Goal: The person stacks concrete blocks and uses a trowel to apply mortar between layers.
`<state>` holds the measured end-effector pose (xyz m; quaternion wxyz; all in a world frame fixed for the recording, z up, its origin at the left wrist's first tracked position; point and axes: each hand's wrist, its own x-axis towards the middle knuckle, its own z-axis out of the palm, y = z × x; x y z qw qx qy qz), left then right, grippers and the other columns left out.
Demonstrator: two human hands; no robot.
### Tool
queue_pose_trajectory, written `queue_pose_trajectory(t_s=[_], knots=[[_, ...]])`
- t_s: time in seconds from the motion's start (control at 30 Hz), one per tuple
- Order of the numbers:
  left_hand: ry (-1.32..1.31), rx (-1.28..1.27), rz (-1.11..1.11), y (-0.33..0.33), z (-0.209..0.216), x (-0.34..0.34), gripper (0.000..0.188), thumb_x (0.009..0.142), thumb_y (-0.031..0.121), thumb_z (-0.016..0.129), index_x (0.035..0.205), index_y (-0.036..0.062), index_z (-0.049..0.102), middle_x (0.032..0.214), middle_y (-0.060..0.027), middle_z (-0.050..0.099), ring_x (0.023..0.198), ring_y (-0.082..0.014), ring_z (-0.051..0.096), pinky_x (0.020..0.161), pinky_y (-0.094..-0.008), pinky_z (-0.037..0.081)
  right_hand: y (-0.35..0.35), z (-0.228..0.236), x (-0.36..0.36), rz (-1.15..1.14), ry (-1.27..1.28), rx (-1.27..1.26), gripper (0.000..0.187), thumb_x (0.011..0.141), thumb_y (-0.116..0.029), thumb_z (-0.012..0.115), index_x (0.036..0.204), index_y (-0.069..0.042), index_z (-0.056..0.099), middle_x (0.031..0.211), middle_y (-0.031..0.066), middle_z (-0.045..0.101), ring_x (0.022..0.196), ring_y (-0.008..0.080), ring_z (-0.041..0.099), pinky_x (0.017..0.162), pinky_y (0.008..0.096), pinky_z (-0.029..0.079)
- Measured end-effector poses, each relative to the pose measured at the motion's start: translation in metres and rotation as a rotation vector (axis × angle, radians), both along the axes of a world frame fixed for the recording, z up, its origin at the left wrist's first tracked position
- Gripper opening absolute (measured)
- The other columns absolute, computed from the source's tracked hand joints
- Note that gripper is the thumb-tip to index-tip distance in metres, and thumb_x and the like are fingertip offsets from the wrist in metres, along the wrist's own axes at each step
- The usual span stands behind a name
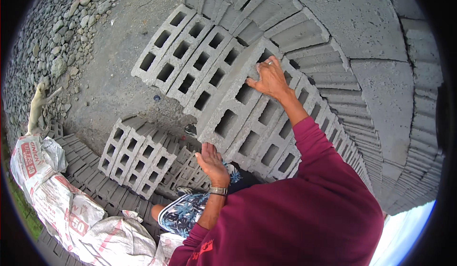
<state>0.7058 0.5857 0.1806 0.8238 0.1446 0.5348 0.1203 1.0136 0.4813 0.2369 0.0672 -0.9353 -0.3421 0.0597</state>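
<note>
A grey hollow concrete block [234, 105] with rectangular holes stands slightly proud of its row in the middle of the view. My right hand [272, 79] grips its upper end, thumb at one hole and fingers curled at the hole above. At the lower end, my left hand [214, 165] has its fingers stretched out and together, with the fingertips at the block's edge. Whether they press on it I cannot tell. More upright hollow blocks [194, 67] line up to the left of this block, and others [266, 125] stand close on its right.
Stacked blocks [381, 99] rise along the right. A smaller block pile [135, 159] stands lower left, beside white printed sacks [57, 199] on more blocks. Grey ground [112, 75] and loose stones [59, 33] lie upper left. A pale dog [38, 104] is near the sacks.
</note>
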Motion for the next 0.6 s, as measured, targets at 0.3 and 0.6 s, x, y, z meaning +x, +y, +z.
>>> queue_pose_trajectory(t_s=[0.3,0.6], knots=[[-0.037,-0.209,0.098,-0.026,-0.004,0.034,0.064,0.091,0.057,0.043,0.135,0.012,0.053,0.137,-0.0064,0.056,0.123,-0.0317,0.053,0.107,-0.0477,0.04,-0.005,-0.001,-0.003,-0.016,0.008,0.043,0.052,0.07,-0.04,0.072,0.08,0.011,0.066,0.074,0.0224,0.065,0.088,0.0352,0.062,0.108,0.0417,0.034],[0.106,-0.211,0.087,-0.032,-0.059,0.017,0.066,0.092,0.06,0.045,0.139,0.013,0.051,0.139,-0.0034,0.055,0.126,-0.0282,0.052,0.107,-0.0464,0.04,0.004,-0.01,-0.007,0.028,-0.155,0.08,0.048,0.071,-0.039,0.073,0.082,0.007,0.065,0.084,0.0219,0.067,0.091,0.0356,0.062,0.108,0.0436,0.034]])
